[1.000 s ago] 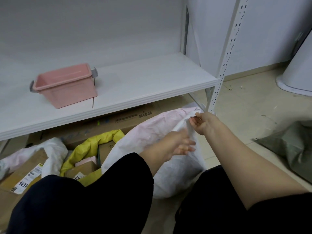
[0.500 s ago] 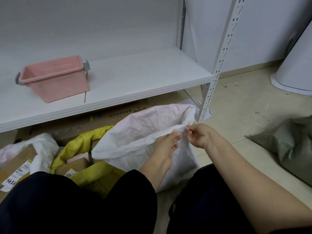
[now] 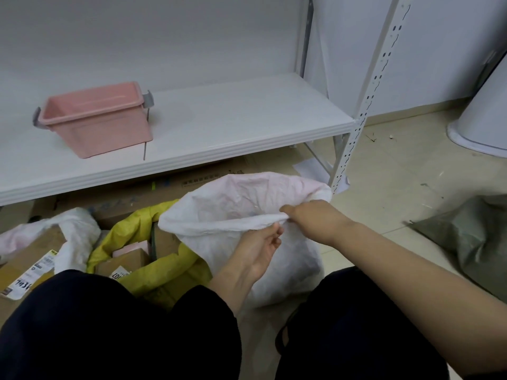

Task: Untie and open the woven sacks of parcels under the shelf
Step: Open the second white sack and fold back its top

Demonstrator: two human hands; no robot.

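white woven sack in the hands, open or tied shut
Open: the white woven sack gapes wide, left hand and right hand pinching its near rim.

I see 3 sacks. The white sack [image 3: 296, 270] stands upright with its mouth wide open and a pinkish inside. Its near rim is bunched where the left hand [image 3: 258, 250] and right hand [image 3: 310, 218] pinch it. Touching its left side, a yellow sack [image 3: 164, 272] sags open, with cardboard parcels [image 3: 123, 266] showing inside. Further left, a second white sack [image 3: 79, 231] lies crumpled.
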